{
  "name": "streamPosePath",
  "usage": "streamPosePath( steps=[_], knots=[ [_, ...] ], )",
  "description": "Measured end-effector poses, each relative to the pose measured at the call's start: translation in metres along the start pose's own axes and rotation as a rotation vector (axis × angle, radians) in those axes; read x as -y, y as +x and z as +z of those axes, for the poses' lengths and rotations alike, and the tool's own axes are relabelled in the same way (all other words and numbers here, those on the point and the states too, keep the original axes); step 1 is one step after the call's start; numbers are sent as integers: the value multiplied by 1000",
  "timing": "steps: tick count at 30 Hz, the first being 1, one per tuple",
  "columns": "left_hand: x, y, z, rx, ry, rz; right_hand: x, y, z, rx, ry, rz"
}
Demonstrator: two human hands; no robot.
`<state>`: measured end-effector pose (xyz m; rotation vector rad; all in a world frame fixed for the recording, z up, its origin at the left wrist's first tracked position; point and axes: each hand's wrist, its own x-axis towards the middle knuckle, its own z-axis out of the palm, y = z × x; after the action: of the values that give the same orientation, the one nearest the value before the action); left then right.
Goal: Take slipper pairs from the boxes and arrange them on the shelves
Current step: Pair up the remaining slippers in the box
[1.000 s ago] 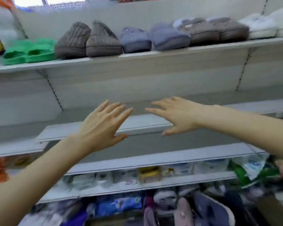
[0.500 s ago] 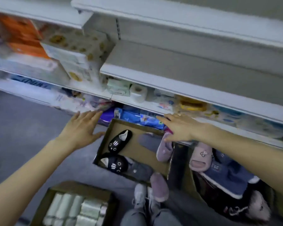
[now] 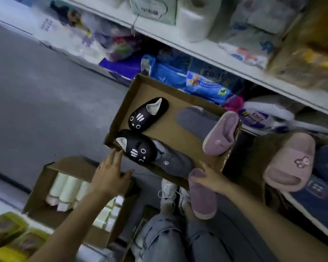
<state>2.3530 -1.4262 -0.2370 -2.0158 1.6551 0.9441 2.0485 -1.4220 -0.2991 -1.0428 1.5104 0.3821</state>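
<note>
Right grip (image 3: 210, 179) dropped, holds purple slipper (image 3: 203, 200); cat slippers (image 3: 147, 114) in box (image 3: 171, 130).

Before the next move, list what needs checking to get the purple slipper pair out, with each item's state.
1. Right hand on the near purple slipper, which lies outside the box by the feet: touching, ok. Firm grip: cannot tell.
2. Mate located: the second purple slipper leans at the right wall of the cardboard box: ok.
3. Left hand free to take the mate: open, holds nothing, ok.
4. Path to the mate: the black cat slipper and the grey slipper lie between the left hand and it: not ok.
5. Shelf space for the pair: target shelf out of view, cannot tell.
</note>
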Motion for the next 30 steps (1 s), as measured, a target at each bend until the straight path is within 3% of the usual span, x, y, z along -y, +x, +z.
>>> streamPosePath(
  steps=[5,11,15,20,26,30],
  knots=[
    [12,70,75,15,-213,-59,-43,101,58,19,148,51],
    [20,133,131,-22,-358,-91,-33,167,71,-70,318,33],
    [26,148,156,-19,-405,-85,-40,206,74,-90,264,-11],
    [34,143,172,-120,-446,-31,-47,225,90,-141,118,24],
    [30,140,171,-114,-534,-34,-46,224,94,-257,181,37],
    [19,137,160,-126,-661,-76,-37,212,75,-247,201,38]
  ],
)
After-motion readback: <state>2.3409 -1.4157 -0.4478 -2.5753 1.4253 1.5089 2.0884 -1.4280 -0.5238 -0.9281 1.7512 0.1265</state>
